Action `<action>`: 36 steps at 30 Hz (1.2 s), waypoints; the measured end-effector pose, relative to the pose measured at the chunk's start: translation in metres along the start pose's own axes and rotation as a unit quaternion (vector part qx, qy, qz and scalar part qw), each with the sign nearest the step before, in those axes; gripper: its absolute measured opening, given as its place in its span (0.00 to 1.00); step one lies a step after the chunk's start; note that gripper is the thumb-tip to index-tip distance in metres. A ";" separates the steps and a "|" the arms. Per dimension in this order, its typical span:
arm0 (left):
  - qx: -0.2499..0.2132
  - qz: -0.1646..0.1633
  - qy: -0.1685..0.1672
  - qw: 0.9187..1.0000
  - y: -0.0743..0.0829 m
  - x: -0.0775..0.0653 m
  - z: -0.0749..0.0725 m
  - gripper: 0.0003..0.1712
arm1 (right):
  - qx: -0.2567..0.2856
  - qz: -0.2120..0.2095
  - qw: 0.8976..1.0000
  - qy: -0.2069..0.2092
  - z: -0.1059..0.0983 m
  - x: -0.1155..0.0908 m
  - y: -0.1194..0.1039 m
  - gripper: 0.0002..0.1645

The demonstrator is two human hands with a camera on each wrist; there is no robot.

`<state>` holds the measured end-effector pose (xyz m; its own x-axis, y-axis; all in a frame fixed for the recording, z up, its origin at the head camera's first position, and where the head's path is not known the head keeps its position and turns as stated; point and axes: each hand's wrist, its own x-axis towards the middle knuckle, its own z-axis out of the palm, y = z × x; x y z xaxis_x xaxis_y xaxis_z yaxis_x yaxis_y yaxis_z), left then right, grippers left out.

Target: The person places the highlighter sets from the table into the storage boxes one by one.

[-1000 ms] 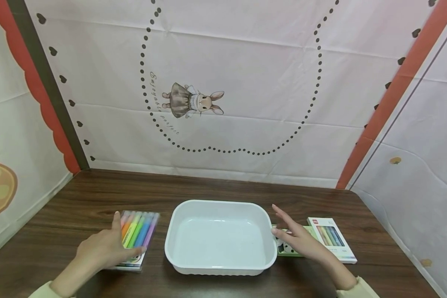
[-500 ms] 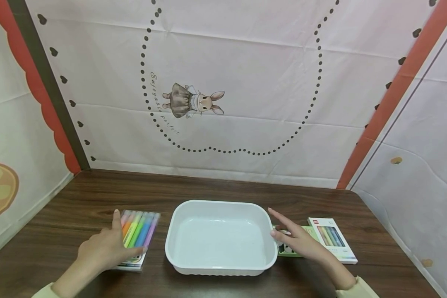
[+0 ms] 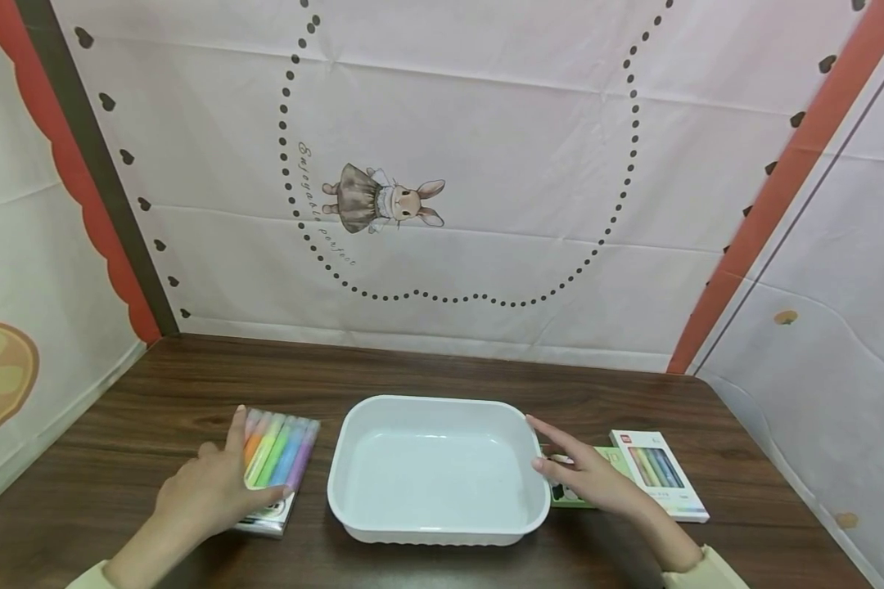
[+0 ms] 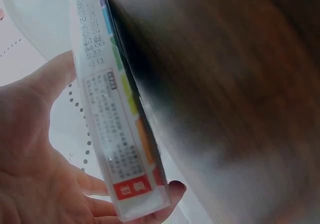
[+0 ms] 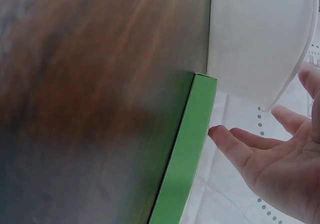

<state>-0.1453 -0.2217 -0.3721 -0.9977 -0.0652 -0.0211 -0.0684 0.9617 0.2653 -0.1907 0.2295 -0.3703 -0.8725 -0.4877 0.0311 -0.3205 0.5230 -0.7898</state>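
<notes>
My left hand [image 3: 209,489] holds a clear pack of coloured markers [image 3: 272,462], its thumb at the right edge and its fingers at the far left side. In the left wrist view the pack's printed end [image 4: 112,124] is close up, between thumb and fingertips. To the right of the pack stands a white rectangular dish [image 3: 435,483] with nothing in it. My right hand [image 3: 593,474] has its fingers spread loosely at the dish's right rim. Below that hand lies a green box [image 5: 187,154] with a panda picture, partly hidden by it in the head view; one fingertip is right at its edge.
A white box of coloured sticks [image 3: 663,478] with a window lies at the right, against the green box. The brown wooden table [image 3: 427,375] ends at a printed cloth backdrop [image 3: 516,180] with cloth on both sides.
My left hand has shifted the marker pack slightly, its far end now a little further from me. My right hand's index finger has moved left, onto the dish's rim in the head view.
</notes>
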 end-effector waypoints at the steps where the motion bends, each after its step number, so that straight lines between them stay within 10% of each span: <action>1: 0.002 0.003 0.005 1.000 0.000 0.000 0.000 0.76 | 0.001 -0.001 1.000 -0.001 0.000 0.000 0.000 0.35; 20: 0.004 0.019 0.027 0.999 -0.004 0.003 -0.004 0.74 | 0.010 -0.018 1.000 -0.020 0.003 0.001 0.001 0.34; 36: -0.128 0.051 -0.029 0.990 -0.028 0.008 -0.014 0.58 | 0.023 -0.033 0.998 -0.037 0.002 0.001 0.001 0.36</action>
<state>-0.1517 -0.2532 -0.3668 -0.9981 0.0504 -0.0343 0.0263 0.8631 0.5044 -0.1914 0.2285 -0.3724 -0.8197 -0.5714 0.0398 -0.3574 0.4558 -0.8152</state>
